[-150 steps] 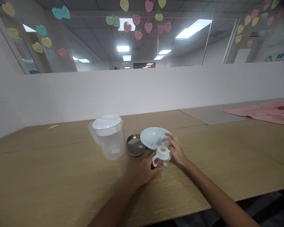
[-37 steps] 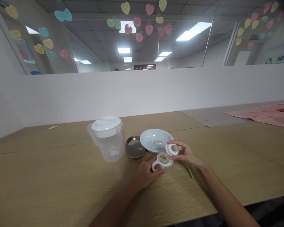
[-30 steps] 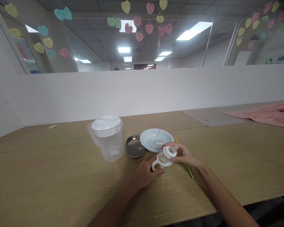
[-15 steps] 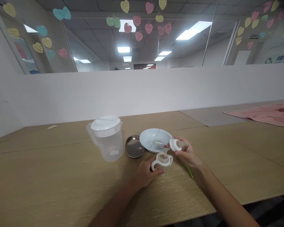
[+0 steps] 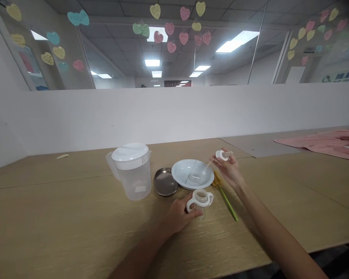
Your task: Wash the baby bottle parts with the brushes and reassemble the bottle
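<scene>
My left hand [image 5: 178, 212] is closed around a clear baby bottle [image 5: 201, 196] with white side handles; its mouth is uncovered and faces up. In my right hand [image 5: 229, 169] is the bottle's white nipple cap [image 5: 222, 155], raised beyond the bowl's right rim, its clear teat pointing right. A pale thin straw or tube slants down from the cap toward the bowl. The white oval bowl [image 5: 180, 174] stands behind the bottle, with a clear object inside that I cannot make out fully. Beside the bowl lies a green-handled brush [image 5: 228, 204] with a yellow head.
A lidded plastic pitcher [image 5: 135, 172] stands at the left, next to a round metal dish [image 5: 165, 182]. On the far right lies a pink cloth [image 5: 317, 142], with part of another person's hand on it. A white wall [image 5: 163, 116] rises behind the table [image 5: 75, 224].
My right hand has moved up and away from the bottle with the nipple cap, uncovering the brush's yellow head. My left hand stays nearly still on the bottle.
</scene>
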Demonstrator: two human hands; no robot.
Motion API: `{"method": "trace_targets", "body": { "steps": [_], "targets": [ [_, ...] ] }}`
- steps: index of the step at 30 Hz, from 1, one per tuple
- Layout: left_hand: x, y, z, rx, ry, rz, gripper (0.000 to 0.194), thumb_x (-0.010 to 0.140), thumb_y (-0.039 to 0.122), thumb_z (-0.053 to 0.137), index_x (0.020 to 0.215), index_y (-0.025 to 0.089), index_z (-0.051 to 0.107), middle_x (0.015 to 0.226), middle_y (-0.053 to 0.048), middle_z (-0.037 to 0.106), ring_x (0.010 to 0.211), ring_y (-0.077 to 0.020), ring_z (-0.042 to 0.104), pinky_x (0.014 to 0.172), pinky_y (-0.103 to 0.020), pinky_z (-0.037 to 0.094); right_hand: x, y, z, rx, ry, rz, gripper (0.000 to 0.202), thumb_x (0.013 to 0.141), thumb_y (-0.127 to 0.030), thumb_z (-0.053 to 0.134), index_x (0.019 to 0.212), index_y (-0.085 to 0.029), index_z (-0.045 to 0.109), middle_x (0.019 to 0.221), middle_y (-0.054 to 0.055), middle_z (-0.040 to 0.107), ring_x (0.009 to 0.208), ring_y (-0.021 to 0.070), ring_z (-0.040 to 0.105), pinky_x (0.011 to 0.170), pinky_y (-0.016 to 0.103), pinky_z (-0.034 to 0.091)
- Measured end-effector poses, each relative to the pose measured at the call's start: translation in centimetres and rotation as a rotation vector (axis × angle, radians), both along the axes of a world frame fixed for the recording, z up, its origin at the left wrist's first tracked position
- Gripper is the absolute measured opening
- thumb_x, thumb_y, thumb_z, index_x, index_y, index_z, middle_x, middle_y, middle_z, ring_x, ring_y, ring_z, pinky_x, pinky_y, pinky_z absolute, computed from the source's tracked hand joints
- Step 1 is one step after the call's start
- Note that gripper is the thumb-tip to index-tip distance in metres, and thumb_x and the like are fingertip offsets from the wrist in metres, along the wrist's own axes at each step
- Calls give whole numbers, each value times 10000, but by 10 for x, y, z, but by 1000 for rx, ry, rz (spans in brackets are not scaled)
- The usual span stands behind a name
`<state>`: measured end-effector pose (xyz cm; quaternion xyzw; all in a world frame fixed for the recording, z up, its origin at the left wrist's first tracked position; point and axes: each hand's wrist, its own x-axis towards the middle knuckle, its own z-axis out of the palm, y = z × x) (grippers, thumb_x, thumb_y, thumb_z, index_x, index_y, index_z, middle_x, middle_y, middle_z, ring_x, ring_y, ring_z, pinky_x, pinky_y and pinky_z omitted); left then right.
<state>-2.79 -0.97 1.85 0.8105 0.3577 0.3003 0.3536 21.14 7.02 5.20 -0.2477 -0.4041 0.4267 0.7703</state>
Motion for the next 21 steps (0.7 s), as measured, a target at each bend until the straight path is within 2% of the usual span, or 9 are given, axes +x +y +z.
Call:
{"method": "trace_targets", "body": {
  "steps": [5, 10, 15, 18, 21],
  "targets": [
    [-1, -2, 2, -6, 17, 10, 513, 763, 449, 643, 1212, 209, 579, 814, 8, 674, 686, -144, 533, 694, -248, 412, -1, 35, -9, -65, 16, -12, 565, 512, -211, 838, 1019, -255, 593, 828, -50, 647, 795, 124, 642, 874, 350, 515],
    [-1, -3, 4, -5, 9, -10, 525, 766, 446, 644, 1231, 218, 558, 859, 1, 682, 717, -149, 551, 709, -249, 415, -3, 48, -28, -129, -73, -122, 600, 498, -241, 826, 1049, -225, 588, 835, -35, 635, 753, 123, 618, 778, 308, 505],
    [0, -1, 1, 1, 14, 6, 500, 766, 443, 644, 1191, 187, 579, 819, 4, 671, 684, -136, 533, 699, -243, 413, -1, 46, -38, -94, -471, -276, 506, 557, -268, 754, 1036, -200, 609, 981, 26, 641, 858, 164, 597, 805, 325, 473],
    [0, 0, -1, 5, 0, 2, 492, 764, 448, 645, 1174, 182, 588, 825, -1, 676, 692, -141, 536, 704, -245, 418, -2, 41, -37, -24, -791, -347, 414, 630, -280, 677, 1033, -199, 627, 1069, 56, 648, 942, 200, 593, 869, 357, 448],
    [0, 0, -1, 8, -14, 5, 484, 759, 461, 647, 1149, 176, 603, 817, -3, 676, 692, -142, 536, 702, -243, 421, -7, 31, -33, -8, -1108, -371, 391, 688, -347, 648, 1059, -220, 637, 1073, 56, 672, 942, 224, 612, 860, 361, 447]
  ]
}}
